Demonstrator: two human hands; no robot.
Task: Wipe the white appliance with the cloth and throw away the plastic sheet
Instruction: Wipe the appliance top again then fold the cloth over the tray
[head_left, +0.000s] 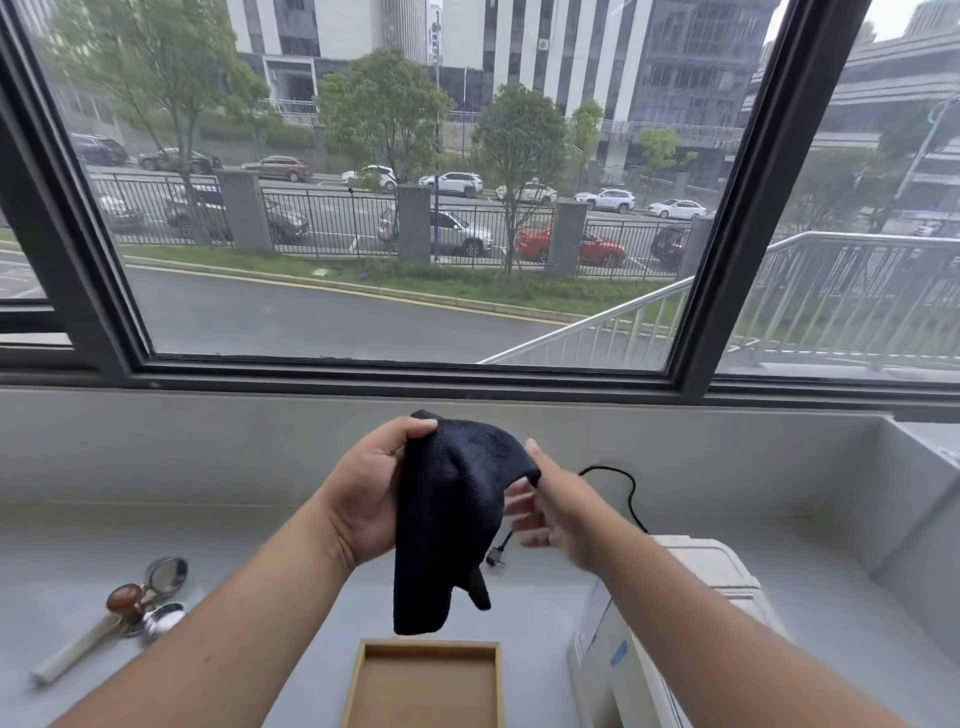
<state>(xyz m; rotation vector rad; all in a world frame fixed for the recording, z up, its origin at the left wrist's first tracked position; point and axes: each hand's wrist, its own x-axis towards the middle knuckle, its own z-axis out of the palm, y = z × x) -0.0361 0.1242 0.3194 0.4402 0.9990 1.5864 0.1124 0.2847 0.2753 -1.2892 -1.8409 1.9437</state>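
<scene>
In the head view, a dark cloth was held up in the air above the grey counter, in front of the window. The left hand was closed on its upper edge, thumb and fingers pinching the fabric. The right hand was blurred against the cloth's far side; its fingers appeared spread, and whether they gripped the fabric could not be told. The white appliance was seen at the lower right, under the right forearm, with a black cord trailing behind it. A wooden tray lay directly below the cloth, and a portafilter and tamper to the left. No plastic sheet could be made out with certainty. It was judged that the hanging cloth could snag the cord, or slip from the single sure pinch.
</scene>
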